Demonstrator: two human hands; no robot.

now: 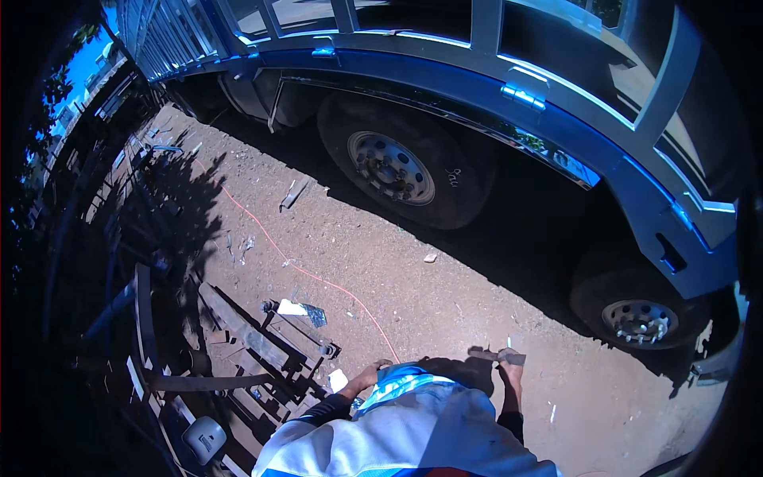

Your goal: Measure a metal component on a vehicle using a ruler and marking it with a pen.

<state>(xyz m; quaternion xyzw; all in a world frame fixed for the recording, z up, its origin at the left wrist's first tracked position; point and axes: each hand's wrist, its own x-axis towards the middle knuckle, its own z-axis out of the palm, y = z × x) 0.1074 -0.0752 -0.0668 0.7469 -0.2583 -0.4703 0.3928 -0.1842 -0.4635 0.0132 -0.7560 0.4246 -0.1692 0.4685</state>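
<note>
Brown-grey in colour, a small flat piece (517, 360) of a material I cannot make out sits in my right hand (510, 370), my fingers closed on it; it is low over the sunlit brown dirt ground (445, 294), to the right of my white-and-blue cloth shirt (381, 429); my left hand (367, 376) is beside the shirt's front edge, its fingers partly hidden, so I cannot tell whether it grasps anything; a thin orange-red cord (340, 288) crosses the dirt, its near end just beside that hand; long dark beams (254, 342) lie to my left; ahead stands a blue-and-grey metal truck (445, 67) with 2 large black rubber wheels (457, 195) showing.
</note>
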